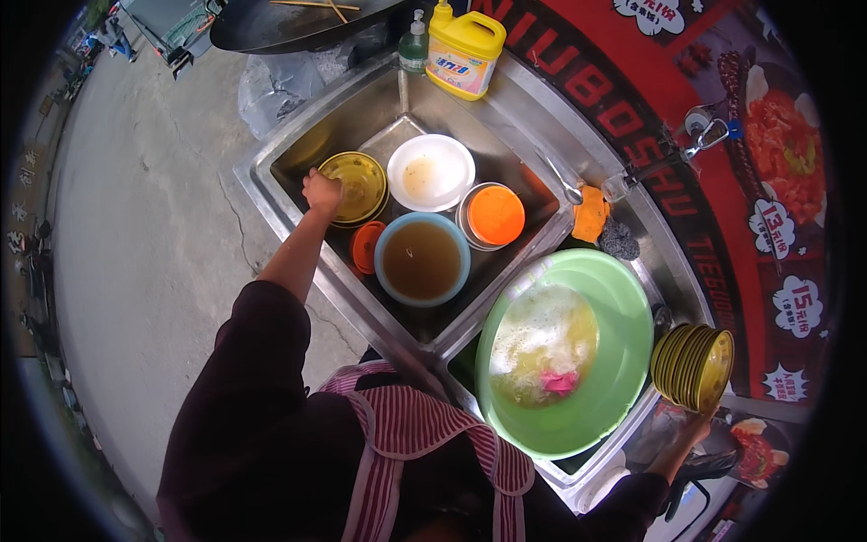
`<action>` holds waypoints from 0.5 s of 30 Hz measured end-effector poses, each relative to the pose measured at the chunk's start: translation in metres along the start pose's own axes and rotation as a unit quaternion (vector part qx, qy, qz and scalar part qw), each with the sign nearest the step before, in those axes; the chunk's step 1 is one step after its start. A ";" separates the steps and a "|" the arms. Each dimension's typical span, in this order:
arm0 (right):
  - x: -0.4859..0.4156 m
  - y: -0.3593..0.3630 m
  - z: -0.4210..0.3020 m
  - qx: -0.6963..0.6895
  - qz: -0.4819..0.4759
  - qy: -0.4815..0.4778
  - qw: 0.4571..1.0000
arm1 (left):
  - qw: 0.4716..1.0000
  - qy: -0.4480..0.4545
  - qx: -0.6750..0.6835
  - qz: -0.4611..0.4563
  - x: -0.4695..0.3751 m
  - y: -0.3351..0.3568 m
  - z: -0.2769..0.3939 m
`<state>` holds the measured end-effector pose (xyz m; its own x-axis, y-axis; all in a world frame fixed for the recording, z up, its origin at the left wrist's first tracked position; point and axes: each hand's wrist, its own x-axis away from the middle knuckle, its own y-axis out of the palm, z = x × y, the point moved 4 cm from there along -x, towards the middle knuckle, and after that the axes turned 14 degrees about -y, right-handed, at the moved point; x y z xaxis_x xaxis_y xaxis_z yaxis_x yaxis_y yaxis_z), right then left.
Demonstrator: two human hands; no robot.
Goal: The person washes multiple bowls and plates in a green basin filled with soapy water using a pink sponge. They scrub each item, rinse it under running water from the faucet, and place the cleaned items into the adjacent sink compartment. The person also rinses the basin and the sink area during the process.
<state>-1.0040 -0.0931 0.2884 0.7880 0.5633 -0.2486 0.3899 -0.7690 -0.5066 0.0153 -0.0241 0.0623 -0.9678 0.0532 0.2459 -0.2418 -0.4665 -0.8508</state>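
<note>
My left hand (324,192) grips the rim of a yellow-green bowl (355,186), the top one of a small stack in the left basin of a steel sink. My right hand (701,423) is around the lower end of a tall stack of yellow-green bowls (689,366), tipped on its side beyond the right basin. Near my left hand are a white bowl (443,169), an orange lid (367,245), a blue-rimmed basin of brown liquid (421,261) and a white container with an orange top (496,215). A large green tub (620,332) holds foamy water and a pink cloth (559,382).
A yellow detergent jug (464,54) and a green pump bottle (414,47) stand at the sink's back corner, beside a wok (298,30). An orange sponge (590,213), a scouring pad (620,238) and a metal spoon (569,190) lie on the ledge near the faucet (677,159).
</note>
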 end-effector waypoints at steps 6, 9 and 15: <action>0.036 0.002 -0.017 0.007 -0.094 0.059 0.994 | 0.962 0.036 -0.171 -0.208 -0.103 0.060 -0.045; 0.044 -0.007 -0.012 0.009 -0.021 0.069 0.997 | 0.953 -0.001 -0.113 -0.281 -0.129 0.077 -0.053; 0.099 -0.036 -0.014 -0.053 0.024 -0.054 0.997 | 0.944 0.202 -0.238 -0.104 -0.174 0.082 -0.044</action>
<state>-0.9336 -0.0141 0.2940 0.7535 0.5494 -0.3611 0.4055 -0.8207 -0.4025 0.1608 -0.0327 -0.0713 -0.8200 0.4770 0.3164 -0.3411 0.0368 -0.9393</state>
